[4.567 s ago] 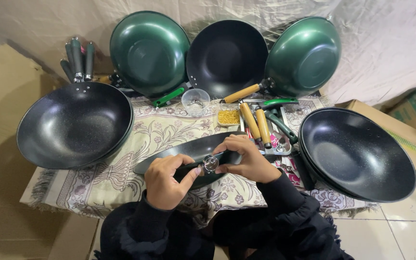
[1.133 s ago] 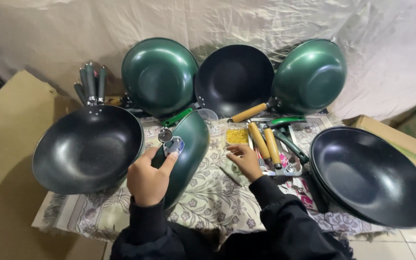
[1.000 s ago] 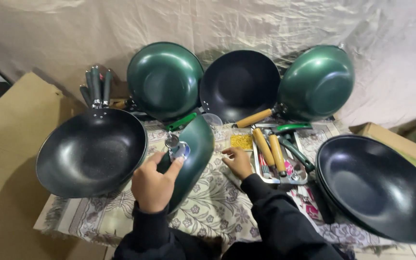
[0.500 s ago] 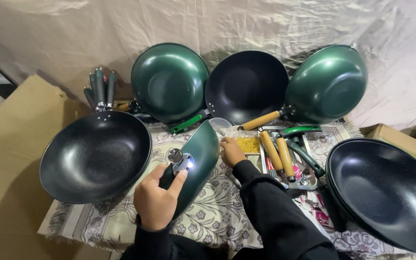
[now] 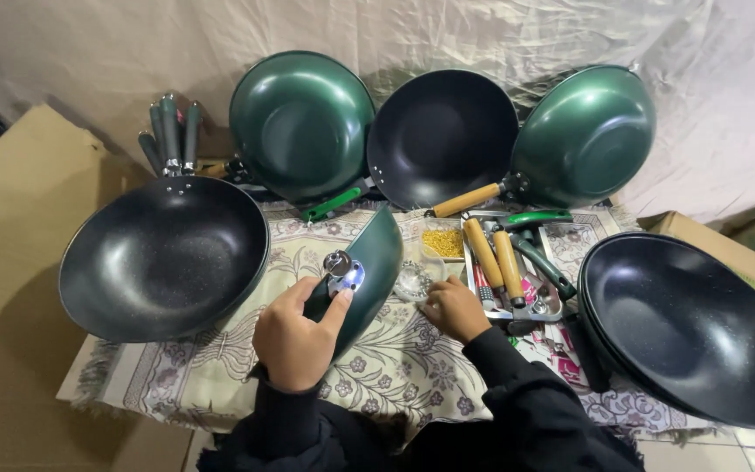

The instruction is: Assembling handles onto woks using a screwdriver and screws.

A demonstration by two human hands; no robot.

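The left hand grips a green wok held on edge over the patterned cloth, fingers closed on its side beside a metal bracket on the rim. The right hand rests on the cloth, fingers curled, just beside a small clear bowl; I cannot tell whether it holds anything. Beyond it lie a dish of yellow bits and 2 wooden handles on a tray. A black wok sits to the left, another stack of black woks to the right. 3 woks lean against the sheet behind: 2 green, 1 black.
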